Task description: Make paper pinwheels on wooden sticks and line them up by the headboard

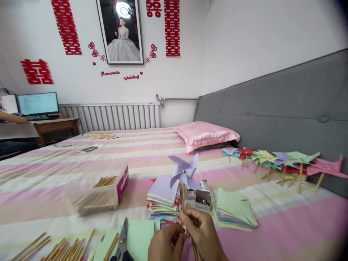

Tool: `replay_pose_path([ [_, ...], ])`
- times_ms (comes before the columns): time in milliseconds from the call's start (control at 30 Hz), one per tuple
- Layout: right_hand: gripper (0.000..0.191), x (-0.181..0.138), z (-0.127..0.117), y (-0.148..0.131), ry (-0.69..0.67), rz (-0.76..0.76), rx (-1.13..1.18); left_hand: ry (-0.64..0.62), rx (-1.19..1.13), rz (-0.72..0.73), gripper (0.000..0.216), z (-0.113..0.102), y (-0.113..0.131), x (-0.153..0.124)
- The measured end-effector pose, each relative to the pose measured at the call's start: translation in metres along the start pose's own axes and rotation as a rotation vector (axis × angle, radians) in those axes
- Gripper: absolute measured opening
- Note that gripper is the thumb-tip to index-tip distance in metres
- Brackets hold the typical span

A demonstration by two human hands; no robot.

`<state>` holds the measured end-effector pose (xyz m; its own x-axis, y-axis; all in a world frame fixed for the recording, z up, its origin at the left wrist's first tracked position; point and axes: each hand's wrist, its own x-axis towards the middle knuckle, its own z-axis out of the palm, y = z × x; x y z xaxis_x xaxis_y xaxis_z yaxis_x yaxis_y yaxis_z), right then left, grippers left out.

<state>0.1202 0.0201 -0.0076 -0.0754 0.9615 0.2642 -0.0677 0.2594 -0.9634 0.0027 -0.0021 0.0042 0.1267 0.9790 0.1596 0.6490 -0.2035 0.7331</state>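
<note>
Two hands meet on one stick (183, 203) at the near centre of the bed. Right hand (202, 235): thumb and fingers pinched together on the shaft. Left hand (165, 246): fingertips closed on the same shaft, just lower and left. The stick stands almost upright and carries a purple pinwheel (185, 173) at its top, above the paper stacks.

Judgement on doing this well: grip low and firm so the stick stays plumb, keep the fingers well clear of the vanes, and leave the centre pin loose enough for the wheel to turn. A few more sticks seem to lie under the right palm. They are best kept from crossing the working one.

Counts:
- Pinwheel in hand: one.
- Finished pinwheels (285, 161) along the grey headboard (272, 105), far right: at least six. They overlap, so the exact number cannot be told.
- Paper stacks: two, a mixed-colour stack (163, 199) left of the stick and a green-topped stack (233, 210) to its right.
- Small pin box (200, 199) between the stacks: one.
- Clear box of sticks (100, 195), mid left: one.
- Loose sticks (59, 250), near left: over a dozen, too bunched to count.
- Scissors (123, 239): one pair.
- Pink pillow (206, 134): one.
- Another person's arm (12, 117), far left at a desk: one.
</note>
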Motion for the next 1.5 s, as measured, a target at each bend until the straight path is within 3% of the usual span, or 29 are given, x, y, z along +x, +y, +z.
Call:
replay_pose_path([
  [267,0.030,-0.001,0.001,-0.002,-0.001,0.006,-0.003,0.054,0.000,0.010,0.019,0.010,-0.011,0.002],
  [600,0.030,-0.001,0.000,-0.003,-0.003,0.004,0.004,0.004,-0.018,-0.007,0.021,-0.002,0.003,-0.001],
  [1500,0.032,-0.001,-0.001,-0.003,-0.005,-0.002,-0.022,0.036,-0.007,0.001,0.021,0.004,-0.002,0.000],
])
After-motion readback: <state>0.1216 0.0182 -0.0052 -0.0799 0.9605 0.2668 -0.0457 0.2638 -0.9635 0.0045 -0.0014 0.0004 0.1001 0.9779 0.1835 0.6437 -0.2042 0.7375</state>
